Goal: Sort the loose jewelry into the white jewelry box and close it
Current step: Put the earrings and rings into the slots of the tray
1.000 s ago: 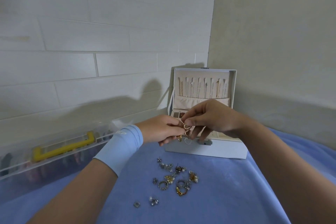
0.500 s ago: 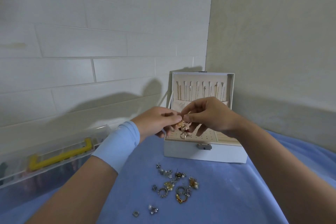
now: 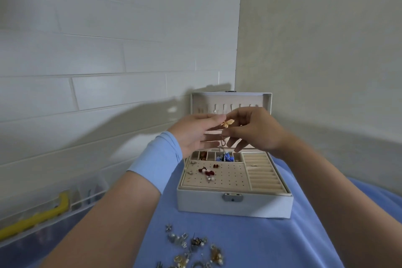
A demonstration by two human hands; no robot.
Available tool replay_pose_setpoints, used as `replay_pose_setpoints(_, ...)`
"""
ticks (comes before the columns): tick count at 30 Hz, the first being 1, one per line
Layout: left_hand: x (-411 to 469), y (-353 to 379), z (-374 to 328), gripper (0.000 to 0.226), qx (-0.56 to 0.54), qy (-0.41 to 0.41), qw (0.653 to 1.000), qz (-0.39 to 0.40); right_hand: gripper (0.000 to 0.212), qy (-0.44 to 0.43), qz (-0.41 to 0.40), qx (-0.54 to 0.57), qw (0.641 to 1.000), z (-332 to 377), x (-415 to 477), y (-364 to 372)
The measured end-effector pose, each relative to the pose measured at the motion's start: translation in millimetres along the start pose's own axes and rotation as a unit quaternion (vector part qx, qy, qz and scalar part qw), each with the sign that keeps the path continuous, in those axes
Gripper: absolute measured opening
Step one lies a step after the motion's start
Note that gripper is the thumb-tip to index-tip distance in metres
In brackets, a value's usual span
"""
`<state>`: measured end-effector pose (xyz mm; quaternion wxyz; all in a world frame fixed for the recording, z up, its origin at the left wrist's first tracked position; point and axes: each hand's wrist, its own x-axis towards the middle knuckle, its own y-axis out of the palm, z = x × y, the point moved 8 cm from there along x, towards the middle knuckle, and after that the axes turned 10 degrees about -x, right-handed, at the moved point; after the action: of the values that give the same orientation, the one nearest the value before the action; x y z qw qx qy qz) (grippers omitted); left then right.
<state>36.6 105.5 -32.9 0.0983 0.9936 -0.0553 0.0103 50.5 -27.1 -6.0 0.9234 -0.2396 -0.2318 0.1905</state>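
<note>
The white jewelry box (image 3: 256, 205) stands open on the blue cloth, its lid upright against the wall corner. Red earrings (image 3: 206, 172) sit on its perforated pad, blue pieces (image 3: 227, 157) fill a back compartment, and ring rolls (image 3: 263, 175) line the right side. My left hand (image 3: 193, 136) and my right hand (image 3: 255, 130) meet in front of the lid, above the box's back compartments. Between them they pinch a gold winged jewelry piece (image 3: 227, 123), from which a thin part dangles toward the box. A pile of loose jewelry (image 3: 195, 248) lies on the cloth in front of the box.
A clear plastic organiser (image 3: 91, 191) with a yellow handle (image 3: 43, 215) lies along the tiled wall at the left. The blue cloth (image 3: 272, 243) covers the surface. Walls close in behind and to the right of the box.
Both hands have lifted the gold piece from low at the box's front up to the lid. The box's inner trays, hidden before, now show.
</note>
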Motion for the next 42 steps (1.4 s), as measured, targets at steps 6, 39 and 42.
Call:
replay_pose_setpoints(6, 24, 8, 11, 0.034, -0.058, -0.031, 0.997, 0.032, 0.008, 0.027, -0.054, 0.053, 0.997, -25, 10, -16)
replay_pose_setpoints(39, 50, -13, -3, 0.009, 0.166, 0.080, 0.983, -0.019, 0.021, 0.042, -0.044, 0.124, 0.990, -47, 19, -3)
replay_pose_setpoints(42, 48, -15, 1, 0.009, 0.111, 0.072, 0.991, -0.009, 0.023, 0.043, -0.055, 0.101, 0.992, -48, 21, -4)
